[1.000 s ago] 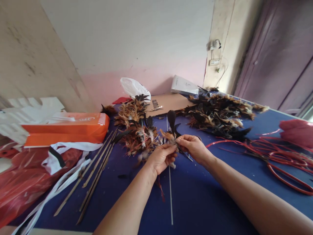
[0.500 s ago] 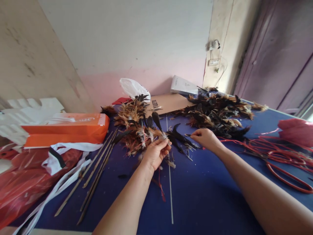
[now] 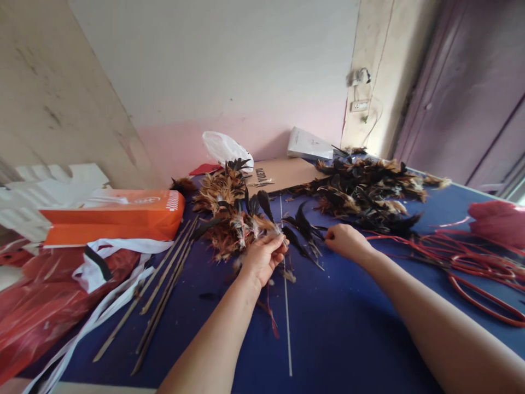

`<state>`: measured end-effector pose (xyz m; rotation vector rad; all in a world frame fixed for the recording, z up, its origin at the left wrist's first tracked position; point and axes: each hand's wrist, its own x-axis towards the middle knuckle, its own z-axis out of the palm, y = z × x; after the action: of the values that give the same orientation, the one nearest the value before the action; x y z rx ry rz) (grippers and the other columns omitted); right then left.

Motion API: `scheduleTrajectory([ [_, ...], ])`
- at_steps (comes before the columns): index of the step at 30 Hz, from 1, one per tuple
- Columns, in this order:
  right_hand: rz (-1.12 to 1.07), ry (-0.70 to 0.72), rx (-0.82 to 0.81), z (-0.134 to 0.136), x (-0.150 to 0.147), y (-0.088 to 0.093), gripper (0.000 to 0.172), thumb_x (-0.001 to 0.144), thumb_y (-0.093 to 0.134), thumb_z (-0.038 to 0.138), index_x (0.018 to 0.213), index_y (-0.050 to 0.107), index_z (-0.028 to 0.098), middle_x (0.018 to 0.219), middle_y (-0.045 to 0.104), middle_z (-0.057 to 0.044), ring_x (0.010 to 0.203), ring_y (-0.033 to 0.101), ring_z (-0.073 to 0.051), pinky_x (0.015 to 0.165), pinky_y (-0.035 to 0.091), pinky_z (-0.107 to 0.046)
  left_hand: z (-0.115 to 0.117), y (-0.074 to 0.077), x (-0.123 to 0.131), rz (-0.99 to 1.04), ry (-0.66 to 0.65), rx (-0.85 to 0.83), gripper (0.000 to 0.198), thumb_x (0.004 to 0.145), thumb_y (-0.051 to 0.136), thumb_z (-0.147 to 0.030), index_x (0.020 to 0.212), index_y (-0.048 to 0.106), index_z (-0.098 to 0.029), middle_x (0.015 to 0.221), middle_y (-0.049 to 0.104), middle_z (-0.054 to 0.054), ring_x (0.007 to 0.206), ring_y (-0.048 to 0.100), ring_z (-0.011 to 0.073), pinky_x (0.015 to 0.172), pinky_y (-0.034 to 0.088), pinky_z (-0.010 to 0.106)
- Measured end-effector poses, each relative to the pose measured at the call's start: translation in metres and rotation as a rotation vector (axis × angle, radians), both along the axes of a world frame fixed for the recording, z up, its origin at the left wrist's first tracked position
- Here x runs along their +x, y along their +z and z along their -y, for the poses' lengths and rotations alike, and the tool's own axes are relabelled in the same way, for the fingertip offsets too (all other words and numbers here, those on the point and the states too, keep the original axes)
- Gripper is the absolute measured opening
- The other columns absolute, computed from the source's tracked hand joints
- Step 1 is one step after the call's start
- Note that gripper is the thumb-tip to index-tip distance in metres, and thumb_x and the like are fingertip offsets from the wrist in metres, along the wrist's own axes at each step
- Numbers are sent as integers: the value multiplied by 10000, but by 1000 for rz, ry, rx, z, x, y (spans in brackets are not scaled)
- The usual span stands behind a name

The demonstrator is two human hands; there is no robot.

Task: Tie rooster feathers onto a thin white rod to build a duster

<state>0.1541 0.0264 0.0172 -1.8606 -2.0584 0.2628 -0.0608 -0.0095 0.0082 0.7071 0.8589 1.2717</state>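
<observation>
My left hand [image 3: 266,258] is closed in a pinch round the base of a small bunch of brown and black feathers [image 3: 264,221], which fans out above the fingertips. To the right, my right hand [image 3: 346,241] is curled shut just above the blue table; whatever its fingers hold, if anything, is hidden. Beside its fingertips lie loose black feathers [image 3: 304,225] with pale quills. Tied feather bunches [image 3: 225,238] with red strands sit to the left of and behind my left hand.
A large feather heap [image 3: 365,189] lies at the back right. Red plastic string [image 3: 471,257] and red-handled scissors [image 3: 488,298] are at right. Thin sticks [image 3: 164,295], an orange bag [image 3: 115,216] and a red plastic bag [image 3: 82,290] lie left. Flat cardboard [image 3: 287,174] rests behind.
My right hand has moved slightly right and down, its fingers more curled, and the dark tip at them is out of sight. The black feathers beside it have shifted. My left hand keeps its pinch.
</observation>
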Motion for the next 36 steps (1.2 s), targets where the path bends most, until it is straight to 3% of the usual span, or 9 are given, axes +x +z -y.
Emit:
scheduleTrajectory([
  [4, -496, 73, -149, 4, -6, 7, 183, 656, 544, 309, 654, 635, 150, 437, 478, 28, 407, 415, -82, 420, 301, -205, 2, 0, 2, -34, -14, -20, 126, 595, 720, -163, 671, 631, -115, 572, 593, -1, 478, 543, 50, 393, 385, 116],
  [7, -836, 146, -243, 11, -19, 12, 198, 640, 582, 336, 680, 606, 144, 420, 421, 61, 372, 340, -54, 377, 249, -189, 3, -3, 5, -63, -42, -36, 143, 584, 729, -159, 681, 634, -114, 585, 602, 9, 487, 557, 62, 392, 411, 123],
  [10, -1004, 190, -266, 19, -34, 14, 208, 617, 620, 323, 693, 599, 131, 454, 451, 54, 385, 357, -45, 375, 254, -180, 4, -4, 8, -75, -68, -43, 131, 581, 729, -153, 655, 628, -114, 564, 594, 8, 483, 567, 75, 384, 428, 128],
  [20, -872, 149, -177, 32, -58, 3, 181, 656, 585, 304, 742, 619, 149, 461, 512, 33, 390, 407, -58, 373, 303, -176, 7, -2, 13, -107, -71, -33, 33, 663, 643, -107, 695, 636, -107, 568, 627, 34, 502, 613, 111, 389, 445, 137],
  [25, -922, 157, -142, 34, -61, 3, 163, 651, 590, 285, 740, 606, 150, 469, 508, 38, 414, 436, -63, 380, 330, -168, 7, -2, 13, -122, -96, -42, 67, 663, 657, -134, 714, 630, -100, 591, 646, 56, 503, 621, 121, 378, 442, 132],
  [29, -999, 159, -185, 34, -61, 3, 164, 637, 607, 273, 745, 594, 149, 482, 499, 44, 422, 433, -61, 371, 322, -162, 7, -2, 12, -112, -126, -38, 66, 675, 644, -116, 737, 629, -97, 613, 651, 50, 515, 625, 116, 385, 451, 129],
  [36, -1161, 286, -310, 29, -53, 2, 206, 615, 661, 280, 731, 551, 151, 484, 484, 56, 422, 420, -50, 382, 315, -161, 6, -1, 8, -78, -214, -8, 54, 712, 607, -95, 756, 639, -98, 611, 646, 34, 528, 621, 94, 429, 473, 123],
])
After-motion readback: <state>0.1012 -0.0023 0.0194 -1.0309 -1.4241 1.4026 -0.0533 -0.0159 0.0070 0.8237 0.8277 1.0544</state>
